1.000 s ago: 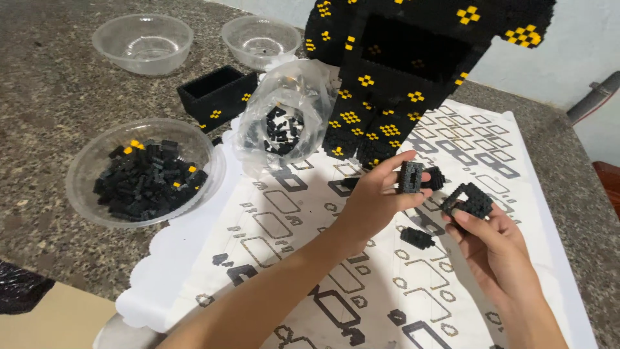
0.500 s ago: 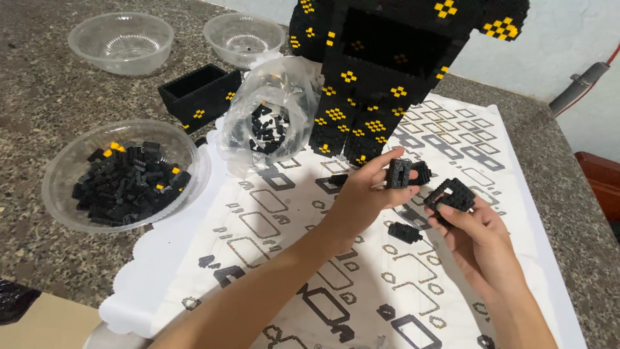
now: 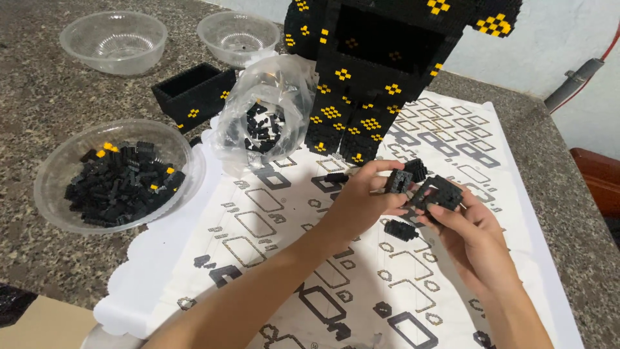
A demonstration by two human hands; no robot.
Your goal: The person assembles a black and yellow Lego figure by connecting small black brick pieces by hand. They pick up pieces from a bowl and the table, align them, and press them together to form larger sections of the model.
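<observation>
My left hand (image 3: 361, 197) pinches a small black brick piece (image 3: 398, 180) between thumb and fingertips. Right beside it, my right hand (image 3: 468, 236) grips a small black brick frame (image 3: 439, 192); the two pieces nearly touch. Both hands hover over a white instruction sheet (image 3: 284, 258) printed with brick outlines. A loose black brick (image 3: 400, 230) lies on the sheet just under the hands. Behind them stands a tall black brick figure with yellow dots (image 3: 371, 71).
A clear bowl of black and yellow bricks (image 3: 119, 178) sits at the left. An open plastic bag of black bricks (image 3: 261, 119) lies beside a black brick box (image 3: 194, 94). Two clear bowls (image 3: 113, 42) (image 3: 236, 35) stand at the back on the granite counter.
Both hands have stayed close together with their pieces, the gap between the two pieces closing slightly. The view has shifted a little; nothing was picked up or let go.
</observation>
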